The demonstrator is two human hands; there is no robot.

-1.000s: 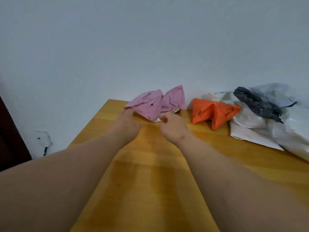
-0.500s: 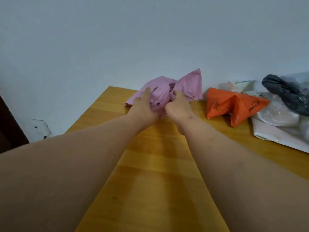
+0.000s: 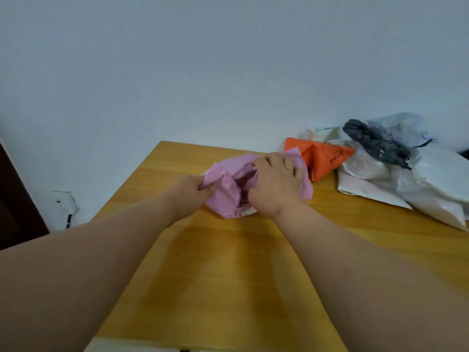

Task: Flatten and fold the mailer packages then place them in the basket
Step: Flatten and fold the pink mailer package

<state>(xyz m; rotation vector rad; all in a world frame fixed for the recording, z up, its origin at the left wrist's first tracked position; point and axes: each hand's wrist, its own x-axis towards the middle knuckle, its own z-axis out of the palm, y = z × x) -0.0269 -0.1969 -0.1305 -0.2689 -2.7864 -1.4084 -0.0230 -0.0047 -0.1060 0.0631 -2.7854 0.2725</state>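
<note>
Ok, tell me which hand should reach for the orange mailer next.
Right. The right hand grips the pink mailer directly beside the orange mailer, which lies to its right. The left hand pinches the pink mailer's far left edge and would have to cross over.

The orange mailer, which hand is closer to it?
Right. The right hand grips the pink mailer just beside the orange mailer; the left hand holds the pink mailer's far side.

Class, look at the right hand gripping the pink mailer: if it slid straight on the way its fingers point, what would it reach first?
Most likely the orange mailer, lying just beyond the pink mailer that the right hand grips; depth is hard to judge from one view.
</note>
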